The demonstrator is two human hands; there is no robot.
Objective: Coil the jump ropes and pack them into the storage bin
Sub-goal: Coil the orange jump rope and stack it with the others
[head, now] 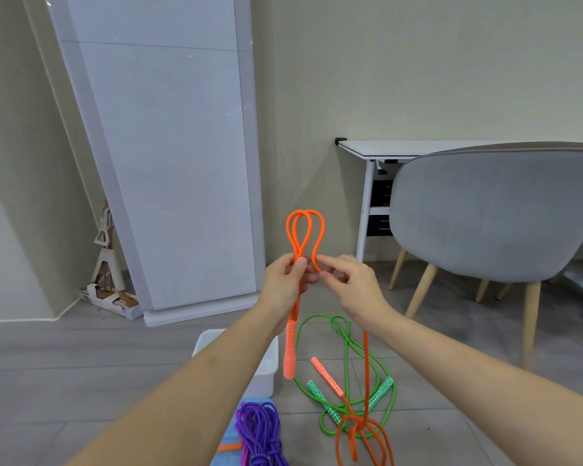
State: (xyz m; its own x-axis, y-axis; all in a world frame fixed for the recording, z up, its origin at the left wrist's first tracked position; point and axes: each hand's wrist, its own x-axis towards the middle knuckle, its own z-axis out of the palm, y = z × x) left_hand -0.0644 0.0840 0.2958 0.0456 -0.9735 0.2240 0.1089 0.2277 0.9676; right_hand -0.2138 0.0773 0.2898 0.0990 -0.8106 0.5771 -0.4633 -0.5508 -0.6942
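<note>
Above the floor | both hands (pixel 285 280) (pixel 350 284) pinch orange rope (pixel 305 230) | loops up, handle (pixel 290 351) hanging down

Beige walls (pixel 418 62) meet a grey tiled floor (pixel 81 364). A tall white glossy panel (pixel 169 163) leans against the wall. At right, 1 grey chair (pixel 492 213) on wooden legs fronts a white desk (pixel 384 150).

Two bare forearms are seen reaching in from the lower edge of the head view. No sleeves are worn on the visible lengths, and the wrists are left uncovered. The left hand (pixel 285 280) and the right hand (pixel 354 285) are ungloved. Short, unpainted nails are shown on the fingertips.
</note>
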